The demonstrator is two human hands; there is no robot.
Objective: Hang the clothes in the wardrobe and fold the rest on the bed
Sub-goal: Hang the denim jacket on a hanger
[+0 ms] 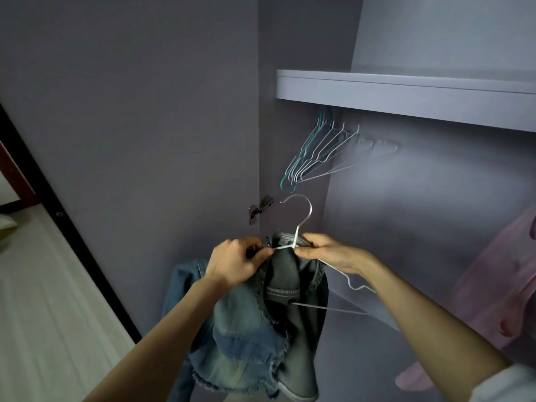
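A faded blue denim jacket [249, 340] with frayed hems hangs bunched in front of the open wardrobe. A white wire hanger [301, 224] pokes up through its collar, hook pointing left. My left hand [232, 264] pinches the collar and the hanger's left arm. My right hand [327, 250] grips the hanger's neck and right arm at the collar. The hanger's right shoulder and bottom bar [333, 309] stick out bare to the right of the jacket.
Several empty white and teal hangers [316, 152] hang bunched under the wardrobe shelf [406, 91]. A pink garment [499, 285] hangs at the right. The open wardrobe door [130, 140] with its hinge [259, 210] stands at the left; a striped bed surface [43, 300] lies beyond it.
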